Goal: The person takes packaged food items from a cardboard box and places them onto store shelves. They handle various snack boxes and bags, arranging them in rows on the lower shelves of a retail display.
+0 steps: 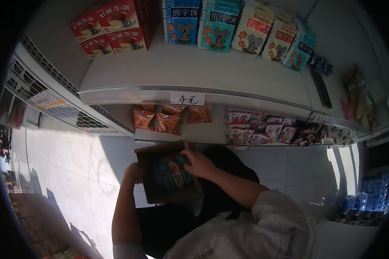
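In the head view, an open carton [146, 187] is held at the person's knees [233, 166], below the lower shelf [217, 131]. Its left wall is gripped by the left hand [134, 172], whose fingers are partly hidden by the cardboard. In the carton, teal packs [163, 175] and a cream pack [176, 173] are lined up side by side, with a green pack [186, 175] at the right end. The right hand [196, 163] is reached over the right rim, and its fingers appear narrowed on the green pack's top. The step in hand is judged to be pack handling; whether removal or packing is meant cannot be told. Next, a firm pinch and a steadied carton seem to be called for
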`<state>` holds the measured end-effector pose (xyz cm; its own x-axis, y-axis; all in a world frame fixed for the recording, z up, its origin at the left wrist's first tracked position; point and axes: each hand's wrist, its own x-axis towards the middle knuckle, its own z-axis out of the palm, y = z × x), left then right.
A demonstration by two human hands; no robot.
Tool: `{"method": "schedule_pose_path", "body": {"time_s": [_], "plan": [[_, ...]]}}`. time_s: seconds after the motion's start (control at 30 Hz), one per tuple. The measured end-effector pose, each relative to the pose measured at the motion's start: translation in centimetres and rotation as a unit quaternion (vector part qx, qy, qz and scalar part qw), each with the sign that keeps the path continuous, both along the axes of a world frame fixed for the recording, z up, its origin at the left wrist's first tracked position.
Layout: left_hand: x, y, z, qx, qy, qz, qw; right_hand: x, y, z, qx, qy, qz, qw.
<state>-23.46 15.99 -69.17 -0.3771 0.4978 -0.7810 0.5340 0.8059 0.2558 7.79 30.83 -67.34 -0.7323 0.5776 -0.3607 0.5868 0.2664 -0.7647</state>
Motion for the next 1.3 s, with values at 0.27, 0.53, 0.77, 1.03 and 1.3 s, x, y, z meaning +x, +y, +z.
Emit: {"method": "schedule_pose_path", "body": {"time_s": [0.27, 0.53, 0.77, 1.03, 1.3], "plan": [[2.0, 0.5, 6.3, -0.085, -0.104, 0.02, 0.991, -1.0, -0.7, 2.6, 0.095, -0.175, 0.104, 0.974], [3.9, -8.0, 1.9, 0.017, 0.017, -0.035, 0.999, 1.1, -8.2, 5.0, 0.022, -0.177, 0.123, 0.976], [10.0, -16.3, 7.6, 0.038, -0.015, 0.074, 0.996, 3.6, -13.6, 12.4, -0.008, -0.141, 0.108, 0.984], [14.5, -18.7, 23.3, -0.026, -0.088, 0.113, 0.989, 9.5, -13.4, 20.2, -0.018, -0.082, 0.053, 0.995], [22.3, -26.3, 36.9, 0.094, -0.129, 0.219, 0.963, 12.4, -15.2, 39.0, -0.061, -0.105, 0.099, 0.988]]}}
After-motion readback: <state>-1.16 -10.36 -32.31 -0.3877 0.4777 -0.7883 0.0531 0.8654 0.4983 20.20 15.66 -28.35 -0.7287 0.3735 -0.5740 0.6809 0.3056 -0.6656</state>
